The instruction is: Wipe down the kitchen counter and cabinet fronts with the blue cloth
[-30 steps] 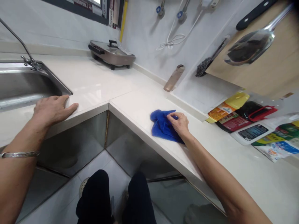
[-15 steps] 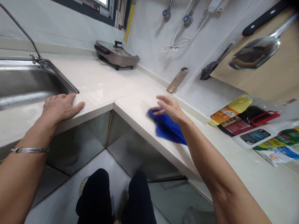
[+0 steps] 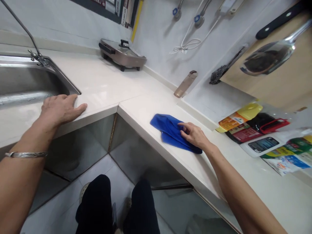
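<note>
My left hand lies flat on the white countertop beside the sink, thumb spread from the fingers, holding nothing. On the right-hand stretch of counter a blue cloth is spread out with some folds, near the front edge. My right hand is down on the right part of this cloth. Its fingers are curled in and gather the fabric; the fingertips are partly hidden from view.
A steel sink with a thin tap is at left. An electric pan stands in the corner. Against the right wall are a pinkish bottle, a yellow-capped bottle and a white bottle. A metal turner hangs above.
My right hand has come down and toward the right onto the cloth, its fingers curling from a spread pose. More of the cloth shows. My left hand stays put on the counter.
</note>
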{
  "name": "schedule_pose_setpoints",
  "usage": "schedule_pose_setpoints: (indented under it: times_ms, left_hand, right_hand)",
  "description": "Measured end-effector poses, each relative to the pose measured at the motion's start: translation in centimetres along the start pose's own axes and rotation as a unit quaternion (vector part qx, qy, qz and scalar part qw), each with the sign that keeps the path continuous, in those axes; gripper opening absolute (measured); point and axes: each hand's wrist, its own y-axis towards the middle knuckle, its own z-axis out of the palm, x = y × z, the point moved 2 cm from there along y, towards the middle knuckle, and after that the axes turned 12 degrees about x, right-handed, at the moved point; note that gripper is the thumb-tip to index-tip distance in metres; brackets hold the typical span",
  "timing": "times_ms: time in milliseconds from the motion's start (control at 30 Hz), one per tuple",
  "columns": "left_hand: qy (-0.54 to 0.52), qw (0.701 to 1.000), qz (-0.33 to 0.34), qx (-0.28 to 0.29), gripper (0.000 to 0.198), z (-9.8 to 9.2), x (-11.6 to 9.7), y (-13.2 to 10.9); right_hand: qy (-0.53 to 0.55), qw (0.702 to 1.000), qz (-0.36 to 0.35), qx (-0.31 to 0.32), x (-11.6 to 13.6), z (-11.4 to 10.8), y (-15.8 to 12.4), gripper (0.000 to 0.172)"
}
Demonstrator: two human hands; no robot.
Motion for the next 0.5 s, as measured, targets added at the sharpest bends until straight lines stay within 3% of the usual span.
schedule_pose_setpoints:
  times_ms: [100, 267, 333, 433, 500]
  left_hand:
    - [-0.004, 1.0, -0.005, 0.002, 0.095, -0.2, -0.1, -0.2]
    - [-0.007, 1.0, -0.007, 0.012, 0.1, -0.6, -0.2, -0.5]
    - [-0.005, 1.0, -0.005, 0.013, 0.1, -0.6, -0.2, -0.4]
    - [-0.007, 1.0, -0.007, 0.012, 0.099, -0.5, -0.1, -0.3]
    - [-0.01, 1.0, -0.011, 0.011, 0.097, -0.5, -0.2, -0.3]
  right_hand:
    - [0.003, 1.0, 0.002, 0.029, -0.5, 0.9, 0.9, 0.041]
    - [0.067, 0.997, 0.04, 0.011, -0.8, 0.8, 2.9, 0.029]
    - [0.165, 0.984, 0.061, -0.036, -1.2, 0.1, 3.9, 0.031]
    - [0.322, 0.933, 0.068, -0.149, -2.0, -1.6, 5.0, 0.049]
    - [0.307, 0.926, 0.097, -0.197, -2.6, -2.6, 5.0, 0.058]
